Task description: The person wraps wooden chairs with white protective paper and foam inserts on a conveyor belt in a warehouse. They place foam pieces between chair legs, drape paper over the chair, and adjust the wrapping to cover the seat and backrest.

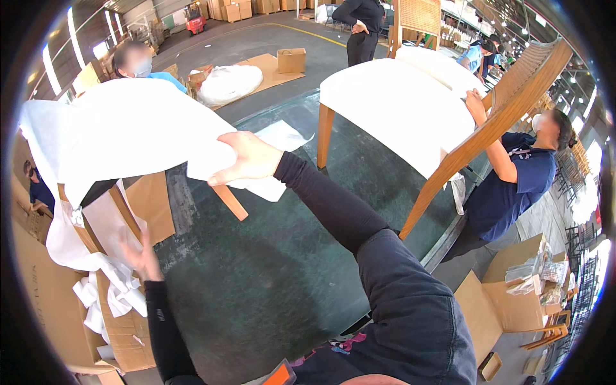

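The wrapped chair (138,131) lies forward-left. Hands apart: right hand (249,156) clasps its right corner; left hand (144,258), blurred, spreads beside its wood (127,210).

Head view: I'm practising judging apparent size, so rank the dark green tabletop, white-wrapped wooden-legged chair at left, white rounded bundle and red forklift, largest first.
1. Dark green tabletop
2. White-wrapped wooden-legged chair
3. White rounded bundle
4. Red forklift, far off; its real size can't be judged here

Head-worn fisheye — faces down-forward over table (269,276), right hand (249,157) near.
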{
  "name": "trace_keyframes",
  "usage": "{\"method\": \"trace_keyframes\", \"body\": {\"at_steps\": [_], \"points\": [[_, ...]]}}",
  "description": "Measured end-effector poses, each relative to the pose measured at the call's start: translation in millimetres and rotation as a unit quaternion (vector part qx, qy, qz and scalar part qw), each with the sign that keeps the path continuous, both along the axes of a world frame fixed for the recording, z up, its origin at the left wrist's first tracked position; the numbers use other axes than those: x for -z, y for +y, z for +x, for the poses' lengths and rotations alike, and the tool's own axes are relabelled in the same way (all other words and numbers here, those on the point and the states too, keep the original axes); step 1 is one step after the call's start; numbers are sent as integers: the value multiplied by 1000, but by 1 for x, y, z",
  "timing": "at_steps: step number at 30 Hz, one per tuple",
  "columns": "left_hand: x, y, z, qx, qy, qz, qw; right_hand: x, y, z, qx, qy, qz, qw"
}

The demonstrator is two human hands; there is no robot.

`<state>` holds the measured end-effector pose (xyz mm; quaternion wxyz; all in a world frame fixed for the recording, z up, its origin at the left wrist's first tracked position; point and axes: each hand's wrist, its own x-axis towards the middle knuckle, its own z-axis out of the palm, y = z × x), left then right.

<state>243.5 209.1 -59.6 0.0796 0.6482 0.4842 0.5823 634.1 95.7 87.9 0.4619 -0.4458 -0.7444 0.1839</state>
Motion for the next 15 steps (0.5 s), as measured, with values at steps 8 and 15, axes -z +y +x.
{"method": "trace_keyframes", "body": {"at_steps": [8, 15], "points": [[-146, -14, 204, 439, -276, -301, 800, 54, -62, -29, -103, -48, 76, 991], [-214, 64, 184, 401, -194, -295, 846, 211, -91, 12, 129, 337, -201, 911]]}}
